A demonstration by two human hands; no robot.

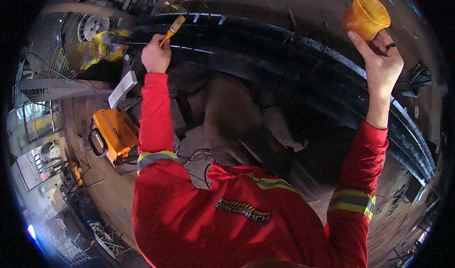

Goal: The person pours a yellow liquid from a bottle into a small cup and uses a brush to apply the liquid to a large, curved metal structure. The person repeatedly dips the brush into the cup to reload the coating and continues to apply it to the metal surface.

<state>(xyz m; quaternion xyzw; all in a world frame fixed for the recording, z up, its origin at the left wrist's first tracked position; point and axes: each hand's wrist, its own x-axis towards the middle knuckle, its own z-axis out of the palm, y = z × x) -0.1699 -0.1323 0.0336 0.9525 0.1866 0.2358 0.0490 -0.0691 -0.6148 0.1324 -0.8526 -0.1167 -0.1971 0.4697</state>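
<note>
My left hand is closed round the handle of a paintbrush with yellow-stained bristles that point up and to the right. Below and around it runs a long dark metal beam, curved by the lens, with pale, scuffed edges. At the upper right, my right hand grips an orange-yellow cup by its lower part, thumb on the near side. The cup's rim looks bent and its walls are smeared with colour. What is inside it cannot be seen.
An orange machine with a black handle stands on the floor at left. Near it are a pale rectangular bar, a yellow bag-like wrapping and a round wheel-like part. A dark container of thin rods stands at far right.
</note>
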